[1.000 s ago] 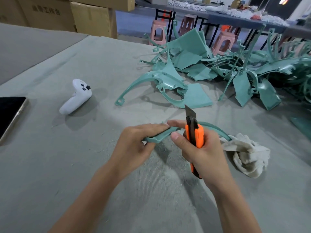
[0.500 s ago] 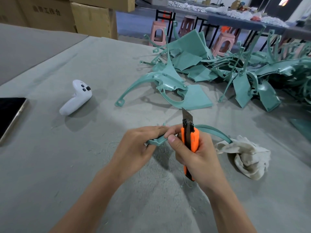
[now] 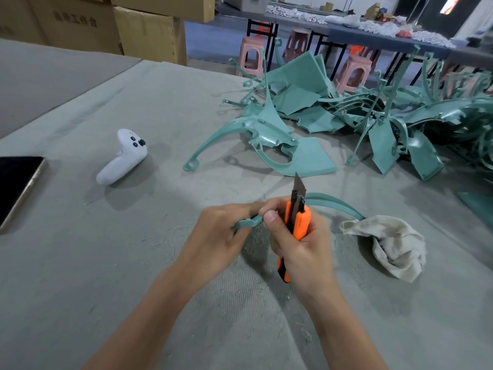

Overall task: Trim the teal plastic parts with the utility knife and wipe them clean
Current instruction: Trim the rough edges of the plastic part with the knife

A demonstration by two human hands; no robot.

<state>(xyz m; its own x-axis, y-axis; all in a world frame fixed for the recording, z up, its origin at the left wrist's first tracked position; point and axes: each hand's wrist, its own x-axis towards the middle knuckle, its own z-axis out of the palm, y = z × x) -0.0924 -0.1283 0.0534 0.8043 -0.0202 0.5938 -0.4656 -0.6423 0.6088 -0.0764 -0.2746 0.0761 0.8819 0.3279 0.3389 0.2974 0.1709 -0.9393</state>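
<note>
Centrally, left hand [image 3: 221, 236] fingers [image 3: 240, 208] pinching one teal strip [image 3: 246, 222], right hand [image 3: 302, 249] gripping one knife [image 3: 300, 222], one rag [image 3: 392, 247]

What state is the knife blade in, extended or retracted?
Extended: the dark blade sticks out past the orange knife handle in the right hand.

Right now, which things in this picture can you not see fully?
Head view:
The teal strip: its middle is behind the right hand and knife; its far end disappears behind the rag.
The dark flat device: cut off by the left edge.
The teal pile: cut off by the right edge.
</note>
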